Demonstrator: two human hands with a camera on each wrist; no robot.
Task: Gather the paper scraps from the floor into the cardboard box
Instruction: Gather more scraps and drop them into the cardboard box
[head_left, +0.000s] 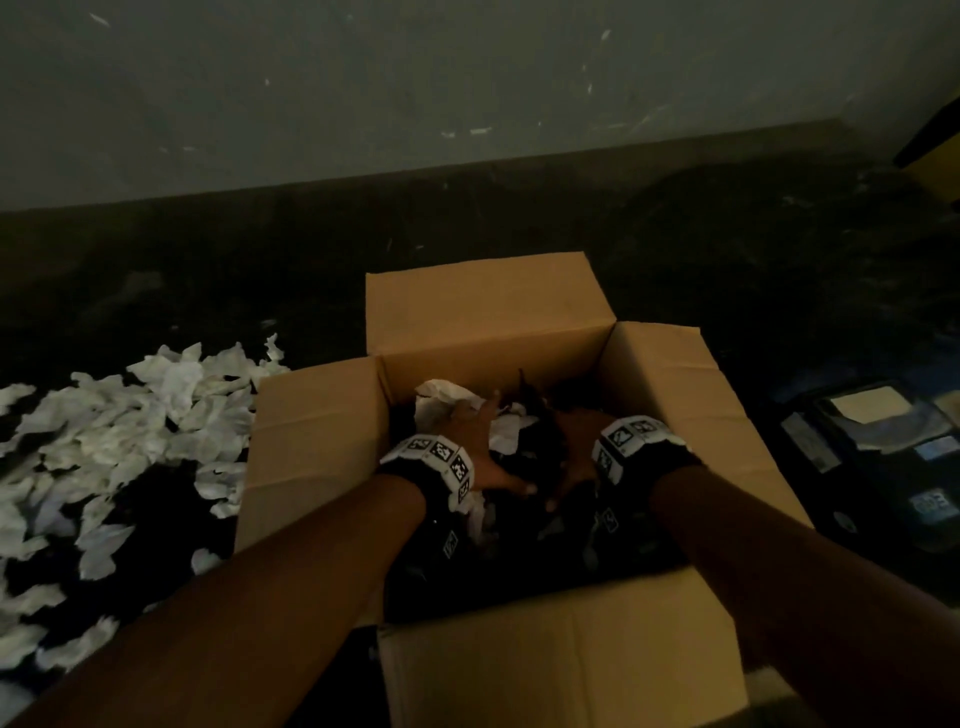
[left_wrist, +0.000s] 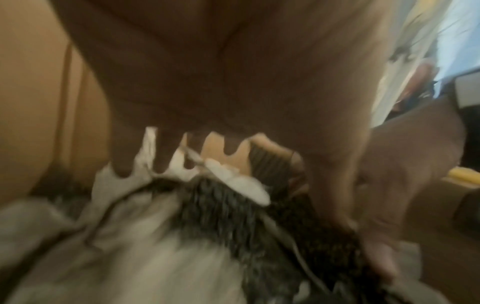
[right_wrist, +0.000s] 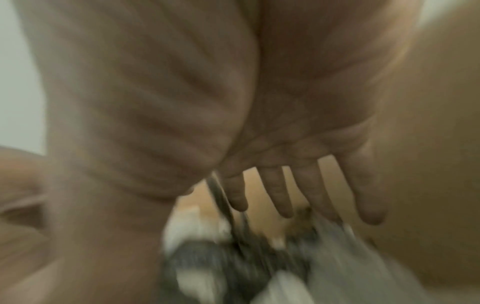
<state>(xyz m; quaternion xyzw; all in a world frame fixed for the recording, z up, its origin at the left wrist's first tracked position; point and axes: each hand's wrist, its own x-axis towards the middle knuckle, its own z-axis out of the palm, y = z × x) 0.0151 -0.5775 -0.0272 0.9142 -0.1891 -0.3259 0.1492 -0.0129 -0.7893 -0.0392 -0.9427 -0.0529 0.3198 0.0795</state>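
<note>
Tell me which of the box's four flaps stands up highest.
The far flap of the cardboard box, on the wall side. It stands nearly upright above the opening; the left, right and near flaps splay outward.

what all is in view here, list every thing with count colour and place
cardboard box: one, brown, flaps open, on the floor in front of the person
paper scraps in the box: several, white and dark, under both hands
paper scraps on the floor: many, white, left of the box
floor: dark
wall: grey, behind
dark flat items: right of the box, unclear
left hand: fingers spread, inside the box
right hand: fingers spread, inside the box
</note>
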